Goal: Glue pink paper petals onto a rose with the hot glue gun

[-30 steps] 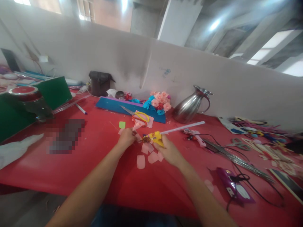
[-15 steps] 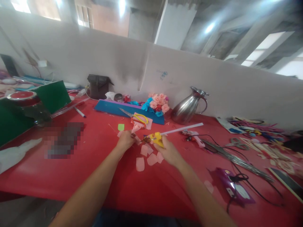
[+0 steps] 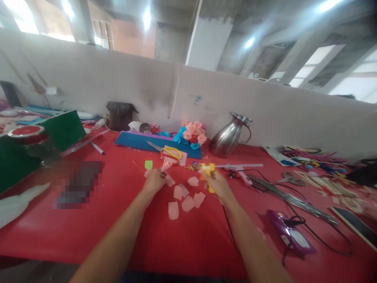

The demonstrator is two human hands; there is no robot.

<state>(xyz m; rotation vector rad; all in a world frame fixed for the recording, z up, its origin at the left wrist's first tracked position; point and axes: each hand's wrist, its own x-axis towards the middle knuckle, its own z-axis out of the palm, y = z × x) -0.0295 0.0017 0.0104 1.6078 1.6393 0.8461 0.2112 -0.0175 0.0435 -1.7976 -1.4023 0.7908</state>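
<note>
Yellow glue gun (image 3: 208,168), one: raised above the middle of the red counter (image 3: 182,247), in the right hand (image 3: 220,184), its fingers wrapped round the handle. Long axis roughly level, running crosswise; nozzle to the left, toward the other hand; tip detail too small to read. Translucent glue stick (image 3: 244,165), one: projecting from the rear, pointing right.

Pink paper piece (image 3: 167,165), one: at the left hand (image 3: 154,181), the fingers drawn narrow and pinching it; exact grip partly hidden.

Loose pink petals (image 3: 173,211), several: lying flat between and below the hands, some overlapping. Green paper square (image 3: 149,164), one: just beyond the left hand. Scissors with yellow-and-red handles (image 3: 172,153), one pair: farther back, blades toward the left. Paper flowers (image 3: 194,134), pink, blue and red, bunched: near the wall. Steel jug (image 3: 226,136), one: right of the flowers.
</note>
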